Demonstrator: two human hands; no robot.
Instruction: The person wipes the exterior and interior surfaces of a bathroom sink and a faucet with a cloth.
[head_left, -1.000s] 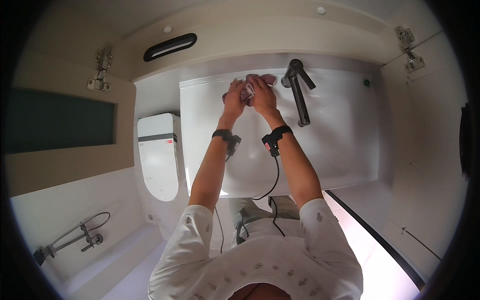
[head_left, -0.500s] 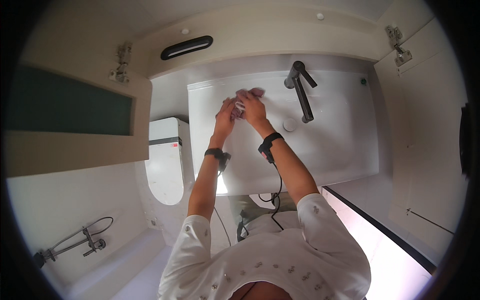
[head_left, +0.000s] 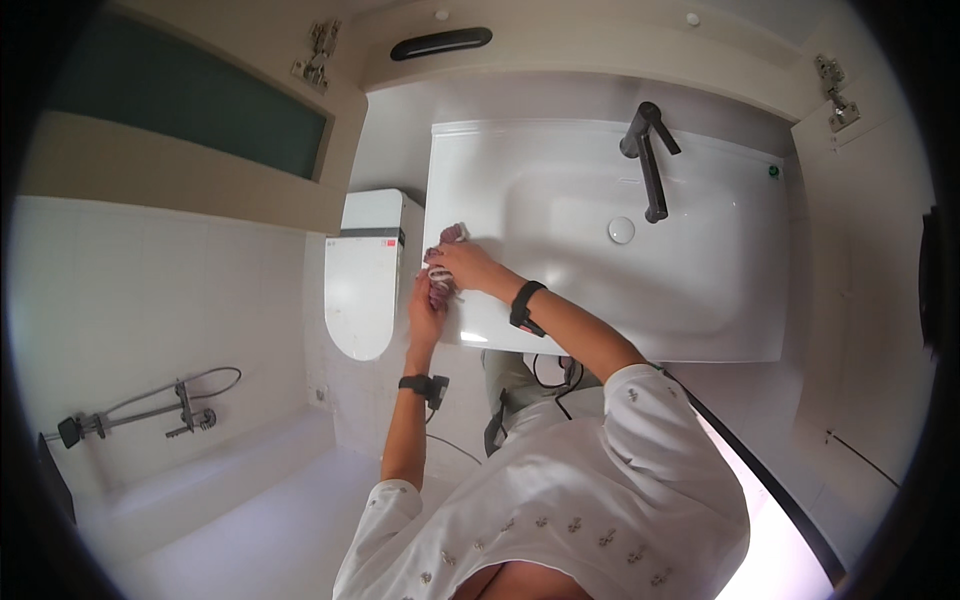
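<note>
A bunched mauve-pink and white cloth (head_left: pixel 439 288) is gripped by both my hands at the left rim of the white sink (head_left: pixel 590 330). My right hand (head_left: pixel 472 268) closes over its upper part from the right, and one end of it sticks out beyond the fingers. My left hand (head_left: pixel 427 312) holds its lower left side, just at the sink's outer edge. The fingertips are partly hidden in the folds. A black band with a small device sits on each wrist.
A dark faucet (head_left: pixel 648 160) rises at the back of the sink, above a round white drain cover (head_left: pixel 621 230). A white toilet (head_left: pixel 362 295) stands close to the left. Open cabinet doors (head_left: pixel 270 205) flank the sink, and a shower fixture (head_left: pixel 185 408) is at lower left.
Both hands and the cloth have moved from the sink's back left toward its left front edge. The view has shifted too, so the sink now appears further right.
</note>
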